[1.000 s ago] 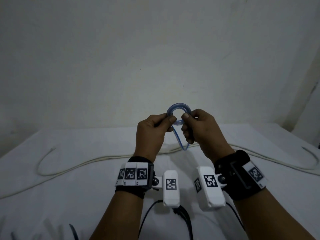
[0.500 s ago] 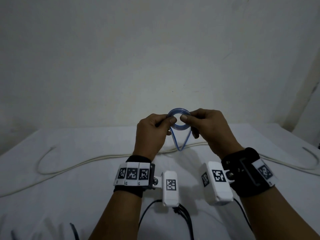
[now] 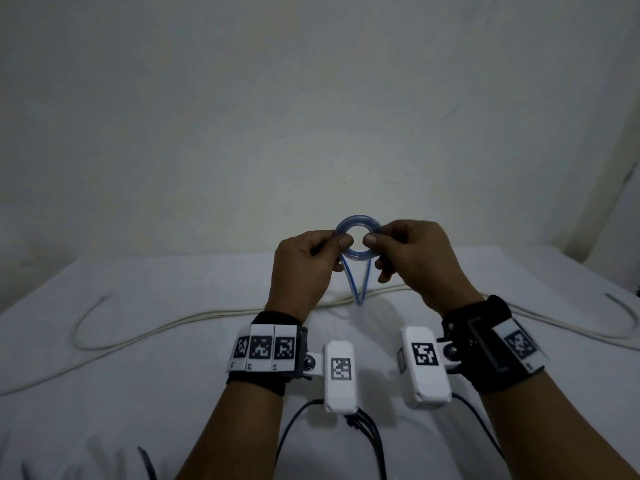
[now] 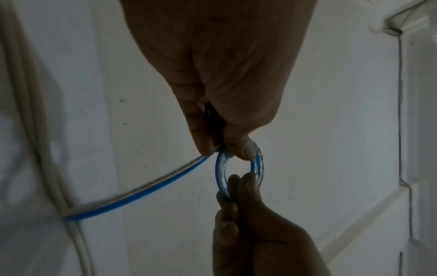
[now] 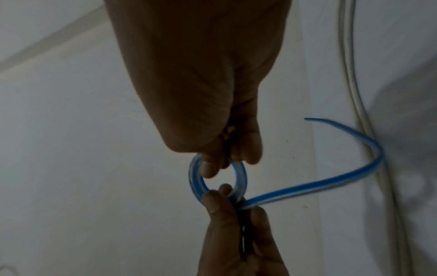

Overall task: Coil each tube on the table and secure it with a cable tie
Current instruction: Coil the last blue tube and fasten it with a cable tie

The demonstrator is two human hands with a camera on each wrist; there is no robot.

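Both hands (image 3: pixel 304 265) (image 3: pixel 412 258) pinch the coiled blue tube (image 3: pixel 358 223) above the table (image 3: pixel 138 375).

I seem to be in a plain, dim room, more a bare recording corner than a kitchen or workshop, though I cannot tell exactly what kind. In front of me a blank off-white wall (image 3: pixel 311 116) rises straight behind the surface (image 3: pixel 104 393), which is draped in a wrinkled white cloth. A long pale cord (image 3: pixel 166 327) trails loosely across that cloth, and nothing else furnishes the place.
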